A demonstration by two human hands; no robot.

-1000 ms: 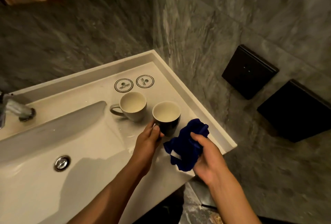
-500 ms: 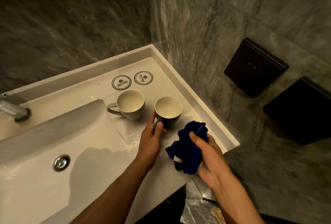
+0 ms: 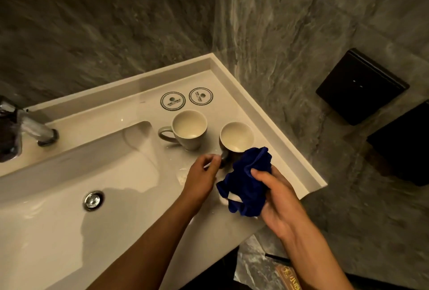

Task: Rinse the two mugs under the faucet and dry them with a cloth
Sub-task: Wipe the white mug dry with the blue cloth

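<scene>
Two mugs (image 3: 190, 128) (image 3: 236, 136) side by side on the counter (image 3: 267, 127) — basin (image 3: 69, 185) left

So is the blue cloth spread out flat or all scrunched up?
Scrunched up. The blue cloth is bunched into a wad in the right hand, beside the dark mug.

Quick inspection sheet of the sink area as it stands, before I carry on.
Surface: white sink counter, wet patches near the hands.
Job's things: grey mug and dark mug upright beside the basin; blue cloth; faucet, no water seen running.
Clutter: two round coasters.
Hands: left hand at the dark mug's handle; right hand grips the cloth.
Cables: nothing seen.
Surroundings: grey stone walls, two black wall boxes.
</scene>
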